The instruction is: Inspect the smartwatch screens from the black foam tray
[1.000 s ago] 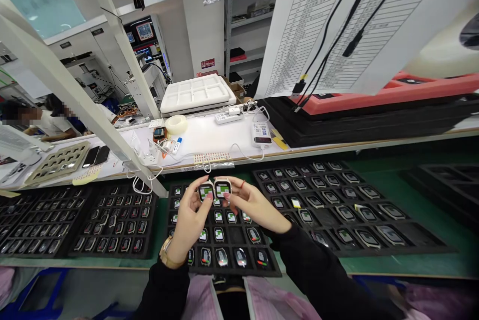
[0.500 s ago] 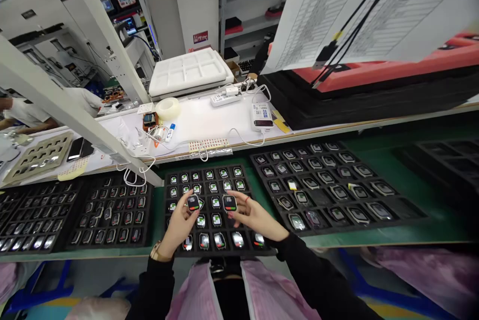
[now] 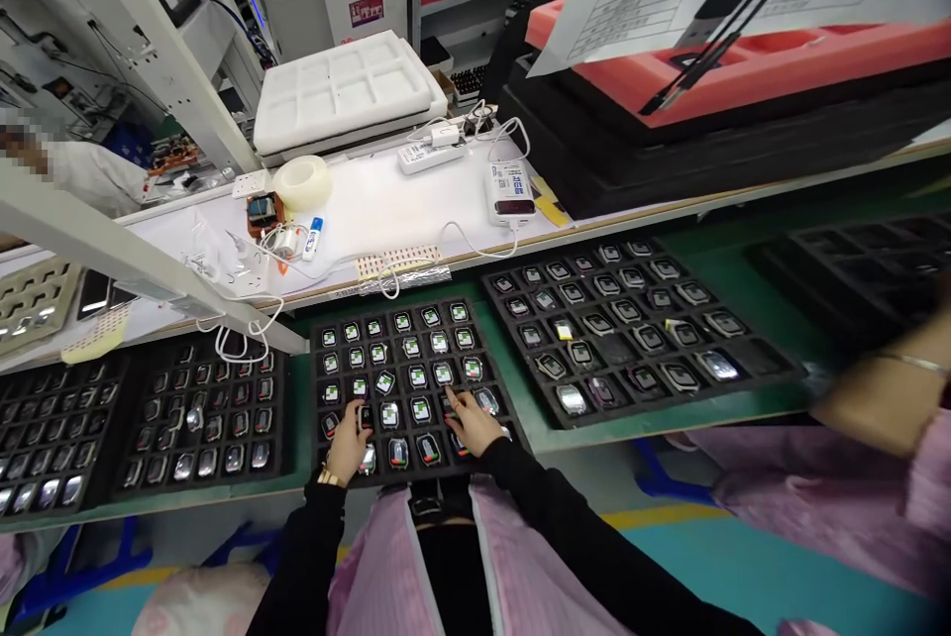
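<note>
A black foam tray [image 3: 303, 428] in front of me holds rows of square smartwatches, many with green-and-white screens. Over a left-hand slot in its fourth row, my left hand [image 3: 346, 446] pinches a dark-faced smartwatch [image 3: 365, 416] by its edges. My right hand [image 3: 475, 424] is low over the same row, further right. Its thumb and fingers close around another smartwatch [image 3: 450, 410], which they mostly cover. In the row nearest me, several watches [image 3: 429, 449] show dark screens with red and green marks.
More black trays of watches lie right [image 3: 594, 349] and left [image 3: 204, 418]. A shelf [image 3: 371, 210] behind carries a tape roll [image 3: 302, 182], a white box with a display [image 3: 510, 192] and cables. A co-worker's arm [image 3: 892, 388] reaches in at right.
Both hands have lowered the watches from above the tray into its fourth row. My view has shifted, and a co-worker's arm has come in at right.
</note>
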Action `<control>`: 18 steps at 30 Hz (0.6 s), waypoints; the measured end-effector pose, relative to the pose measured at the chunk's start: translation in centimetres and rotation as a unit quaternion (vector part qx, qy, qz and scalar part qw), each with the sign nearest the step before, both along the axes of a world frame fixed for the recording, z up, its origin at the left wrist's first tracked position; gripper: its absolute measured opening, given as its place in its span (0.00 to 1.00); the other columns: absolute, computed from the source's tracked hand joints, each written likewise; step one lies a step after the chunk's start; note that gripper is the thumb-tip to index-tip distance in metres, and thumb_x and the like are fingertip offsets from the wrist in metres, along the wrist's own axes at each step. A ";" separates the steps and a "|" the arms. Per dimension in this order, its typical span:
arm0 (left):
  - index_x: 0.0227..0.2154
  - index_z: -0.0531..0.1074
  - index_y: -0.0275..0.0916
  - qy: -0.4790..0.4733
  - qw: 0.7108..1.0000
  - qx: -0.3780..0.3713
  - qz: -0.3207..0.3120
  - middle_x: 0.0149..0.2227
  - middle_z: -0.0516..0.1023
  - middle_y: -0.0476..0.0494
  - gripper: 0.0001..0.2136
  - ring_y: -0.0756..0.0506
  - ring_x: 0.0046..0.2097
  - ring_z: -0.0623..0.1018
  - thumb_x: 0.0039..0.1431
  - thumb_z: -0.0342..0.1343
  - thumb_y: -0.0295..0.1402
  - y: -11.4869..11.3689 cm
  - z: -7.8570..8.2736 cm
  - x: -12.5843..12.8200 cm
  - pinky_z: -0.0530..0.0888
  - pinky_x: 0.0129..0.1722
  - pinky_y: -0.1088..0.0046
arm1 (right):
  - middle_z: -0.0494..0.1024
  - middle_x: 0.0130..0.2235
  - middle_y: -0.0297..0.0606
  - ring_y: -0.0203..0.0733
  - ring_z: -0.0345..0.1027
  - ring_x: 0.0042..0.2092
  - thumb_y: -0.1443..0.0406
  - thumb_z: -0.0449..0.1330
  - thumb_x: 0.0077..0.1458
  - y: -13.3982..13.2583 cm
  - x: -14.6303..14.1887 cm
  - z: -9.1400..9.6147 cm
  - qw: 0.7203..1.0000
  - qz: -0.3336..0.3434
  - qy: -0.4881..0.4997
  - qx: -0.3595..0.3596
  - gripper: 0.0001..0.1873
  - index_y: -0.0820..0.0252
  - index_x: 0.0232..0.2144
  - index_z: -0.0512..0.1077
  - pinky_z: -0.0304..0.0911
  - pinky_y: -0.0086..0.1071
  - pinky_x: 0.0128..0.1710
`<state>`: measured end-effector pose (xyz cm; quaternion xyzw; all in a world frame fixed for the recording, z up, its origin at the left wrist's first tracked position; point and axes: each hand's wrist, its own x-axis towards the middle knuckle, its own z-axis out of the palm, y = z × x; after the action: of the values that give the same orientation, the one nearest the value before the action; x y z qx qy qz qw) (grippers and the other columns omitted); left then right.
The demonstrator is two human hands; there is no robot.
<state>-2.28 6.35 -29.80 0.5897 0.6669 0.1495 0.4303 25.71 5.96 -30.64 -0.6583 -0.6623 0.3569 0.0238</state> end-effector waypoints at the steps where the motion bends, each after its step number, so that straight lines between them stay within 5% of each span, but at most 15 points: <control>1: 0.56 0.58 0.37 0.004 1.000 0.002 -0.007 0.37 0.75 0.43 0.25 0.46 0.39 0.77 0.55 0.51 0.21 0.0 -0.1 -0.1 0.71 0.43 0.70 | 0.65 0.53 0.52 0.49 0.69 0.44 0.68 0.55 0.60 0.0 0.1 0.2 1.000 -0.001 -0.008 0.001 0.31 0.63 0.64 0.56 0.64 0.35 0.42; 6: 0.55 0.59 0.37 0.034 0.999 0.005 -0.038 0.31 0.73 0.47 0.22 0.46 0.34 0.76 0.56 0.51 0.23 0.2 -0.2 -0.3 0.70 0.40 0.71 | 0.66 0.54 0.51 0.48 0.68 0.48 0.69 0.48 0.65 0.5 -0.2 1.3 1.000 -0.003 -0.009 0.014 0.21 0.66 0.59 0.64 0.63 0.35 0.47; 12: 0.53 0.63 0.39 0.107 0.992 0.024 -0.066 0.30 0.68 0.48 0.20 0.43 0.37 0.73 0.57 0.54 0.26 0.3 0.9 -0.2 0.70 0.41 0.68 | 0.74 0.49 0.48 0.44 0.68 0.51 0.71 0.49 0.65 1.8 -3.7 1.3 0.999 0.027 0.018 -0.008 0.17 0.68 0.53 0.70 0.59 0.30 0.53; 18: 0.60 0.55 0.33 0.183 0.979 0.076 -0.041 0.47 0.65 0.34 0.26 0.35 0.52 0.67 0.58 0.51 0.27 -0.3 2.4 1.1 0.67 0.52 0.57 | 0.72 0.48 0.59 0.51 0.70 0.48 0.74 0.48 0.63 2.6 -5.9 1.7 0.999 0.003 -0.011 -0.046 0.16 0.76 0.49 0.71 0.63 0.36 0.47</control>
<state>-1.15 6.04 -27.41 0.6650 0.6963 0.0719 0.2604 19.80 8.58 -28.91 -0.6606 -0.6473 0.3800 -0.0147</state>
